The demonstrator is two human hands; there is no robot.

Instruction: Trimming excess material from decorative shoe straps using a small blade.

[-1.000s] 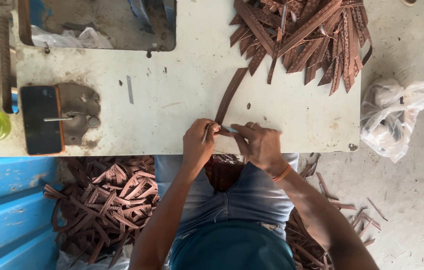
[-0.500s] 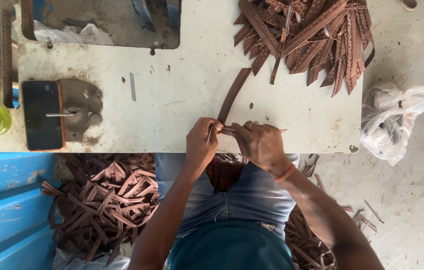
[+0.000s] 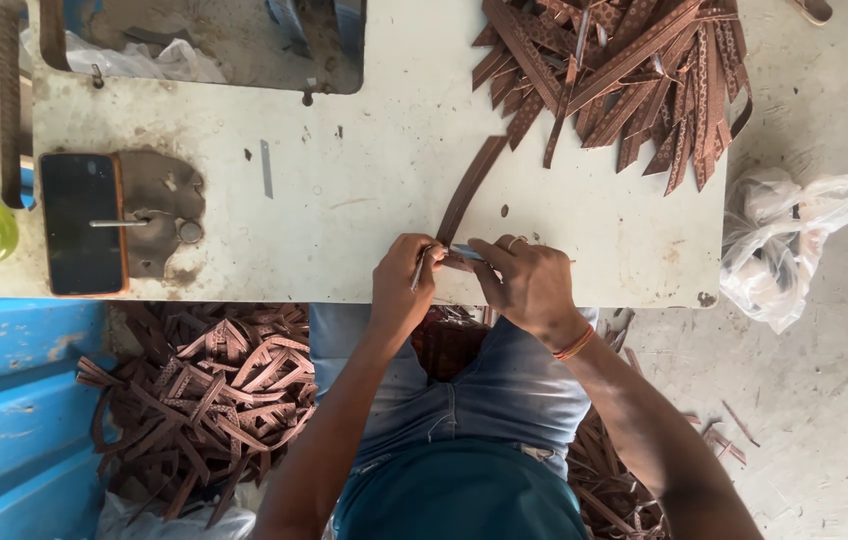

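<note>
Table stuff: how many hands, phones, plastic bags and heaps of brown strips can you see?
Hands: 2, left hand and right hand, both on one brown strip
Phones: 1
Plastic bags: 1
Strip heaps: 2, table heap, floor heap
Total: 6

Strap pile (image 3: pixel 624 70) on table (image 3: pixel 364 180), phone (image 3: pixel 79 222) far left

We see an evenly bright scene in soft daylight, its source outside the frame. The white table (image 3: pixel 364 180) is pale and nearly washed out, without hard glare. Shadows are faint; the darkest patch lies under the table among the heap of brown strips (image 3: pixel 209 400). The plastic bag (image 3: pixel 784 250) shines slightly. Focus seems a little soft around the hands, perhaps from motion. Edges bend only mildly.
</note>
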